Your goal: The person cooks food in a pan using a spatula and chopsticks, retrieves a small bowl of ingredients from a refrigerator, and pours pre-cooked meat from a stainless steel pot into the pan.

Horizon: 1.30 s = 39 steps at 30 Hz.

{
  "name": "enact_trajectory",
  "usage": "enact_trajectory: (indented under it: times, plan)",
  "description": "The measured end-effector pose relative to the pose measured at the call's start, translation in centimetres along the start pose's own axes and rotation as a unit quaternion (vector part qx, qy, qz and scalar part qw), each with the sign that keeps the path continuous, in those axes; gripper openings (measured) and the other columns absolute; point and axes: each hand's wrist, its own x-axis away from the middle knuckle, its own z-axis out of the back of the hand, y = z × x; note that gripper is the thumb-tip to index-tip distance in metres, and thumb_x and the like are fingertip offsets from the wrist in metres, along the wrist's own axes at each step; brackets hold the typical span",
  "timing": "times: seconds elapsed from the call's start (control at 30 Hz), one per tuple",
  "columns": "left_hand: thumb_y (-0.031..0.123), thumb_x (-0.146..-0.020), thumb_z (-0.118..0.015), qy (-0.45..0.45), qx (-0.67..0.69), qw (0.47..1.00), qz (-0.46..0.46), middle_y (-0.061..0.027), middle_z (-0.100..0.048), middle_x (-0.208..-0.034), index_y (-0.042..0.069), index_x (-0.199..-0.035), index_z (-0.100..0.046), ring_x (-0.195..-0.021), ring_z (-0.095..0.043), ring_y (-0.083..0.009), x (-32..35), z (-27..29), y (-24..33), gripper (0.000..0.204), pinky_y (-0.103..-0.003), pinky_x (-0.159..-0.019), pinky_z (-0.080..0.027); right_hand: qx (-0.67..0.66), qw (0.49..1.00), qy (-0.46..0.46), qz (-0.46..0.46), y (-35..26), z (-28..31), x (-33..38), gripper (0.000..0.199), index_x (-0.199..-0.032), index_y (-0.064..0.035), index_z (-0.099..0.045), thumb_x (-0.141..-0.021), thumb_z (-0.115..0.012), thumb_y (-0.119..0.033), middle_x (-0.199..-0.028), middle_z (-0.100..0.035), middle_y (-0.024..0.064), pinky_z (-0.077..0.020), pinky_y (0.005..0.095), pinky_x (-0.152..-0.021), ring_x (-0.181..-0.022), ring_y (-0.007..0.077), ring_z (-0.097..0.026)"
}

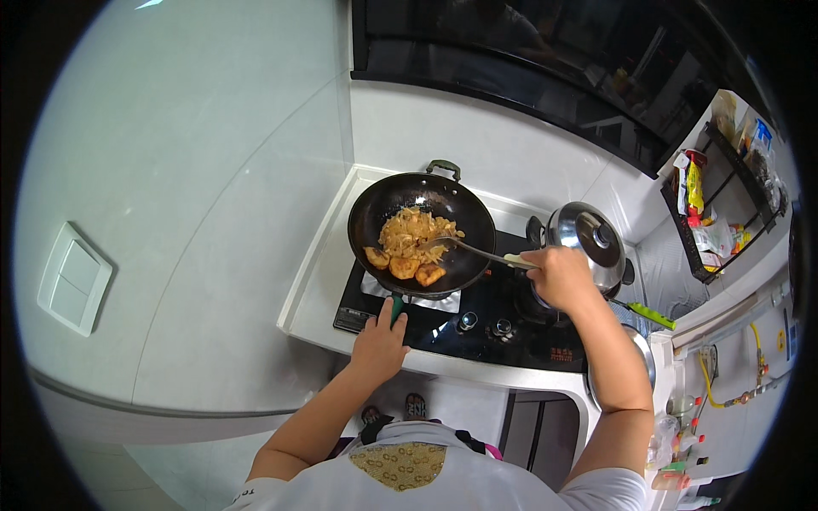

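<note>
A black wok (pixel 422 232) sits on the left burner of a black gas stove (pixel 477 315). It holds pale stir-fried strips and a few browned pieces. My left hand (pixel 379 345) grips the wok's green handle (pixel 397 308) at the stove's front edge. My right hand (pixel 558 277) holds a metal spatula (pixel 464 248) by its pale handle, with the blade resting in the food.
A steel pot with a lid (pixel 588 243) stands on the right burner behind my right hand. A green-handled utensil (pixel 649 315) lies to its right. A wall rack (pixel 716 204) with packets hangs at right. Two stove knobs (pixel 484 324) face front. White tiled wall is at left.
</note>
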Motion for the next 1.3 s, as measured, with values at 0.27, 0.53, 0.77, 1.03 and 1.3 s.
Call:
enact_trajectory:
  times: [0.27, 0.53, 0.77, 1.03, 1.3]
  plan:
    - [0.026, -0.077, -0.072, -0.007, 0.01, 1.0, -0.003, -0.0248, -0.027, -0.146, 0.004, -0.133, -0.046, -0.105, -0.053, -0.0419, -0.1, 0.2, -0.2, 0.065, -0.045, -0.086, -0.049, -0.019, 1.0, 0.018, -0.015, -0.9, -0.2, -0.2, 0.028, -0.104, -0.0151, -0.072, -0.077, -0.066, -0.014, -0.084, -0.069, 0.0164, -0.0527, 0.0426, -0.074, -0.08, 0.0332, -0.066]
    - [0.026, -0.078, -0.071, -0.031, 0.016, 0.999, 0.003, -0.0251, -0.026, -0.147, 0.005, -0.135, -0.046, -0.105, -0.053, -0.0426, -0.3, 0.3, -0.1, 0.065, -0.045, -0.088, -0.048, -0.081, 0.994, -0.019, -0.076, -2.0, -1.2, -0.4, 0.026, -0.101, -0.0128, -0.073, -0.076, -0.07, -0.014, -0.088, -0.068, 0.0184, -0.0522, 0.0421, -0.079, -0.082, 0.0361, -0.065]
    - [0.026, -0.077, -0.073, 0.003, -0.002, 1.0, -0.017, -0.0262, -0.029, -0.143, 0.003, -0.131, -0.048, -0.101, -0.055, -0.0418, 0.0, -0.1, -0.4, 0.064, -0.044, -0.083, -0.052, -0.224, 0.971, -0.005, -0.083, -1.6, -2.7, -0.5, 0.027, -0.104, -0.0111, -0.072, -0.077, -0.07, -0.015, -0.093, -0.068, 0.0199, -0.052, 0.0396, -0.082, -0.089, 0.0346, -0.066]
    - [0.026, -0.077, -0.073, 0.009, 0.001, 0.999, -0.031, -0.0273, -0.029, -0.143, 0.003, -0.131, -0.049, -0.101, -0.055, -0.0416, -0.1, -0.1, -0.5, 0.064, -0.045, -0.083, -0.052, -0.399, 0.897, -0.065, -0.179, -0.2, -7.6, -1.0, 0.028, -0.108, -0.0001, -0.069, -0.081, -0.07, -0.009, -0.086, -0.071, 0.0096, -0.05, 0.0268, -0.073, -0.075, 0.0115, -0.063]
    - [0.027, -0.076, -0.073, 0.004, -0.017, 1.0, -0.024, -0.0276, -0.03, -0.143, 0.002, -0.131, -0.049, -0.098, -0.055, -0.0401, -0.1, 0.1, -0.1, 0.064, -0.043, -0.081, -0.052, -0.434, 0.889, -0.018, -0.149, -0.9, -9.7, -1.1, 0.028, -0.106, -0.0043, -0.07, -0.08, -0.071, -0.014, -0.09, -0.071, 0.0157, -0.0513, 0.0294, -0.076, -0.081, 0.0196, -0.069]
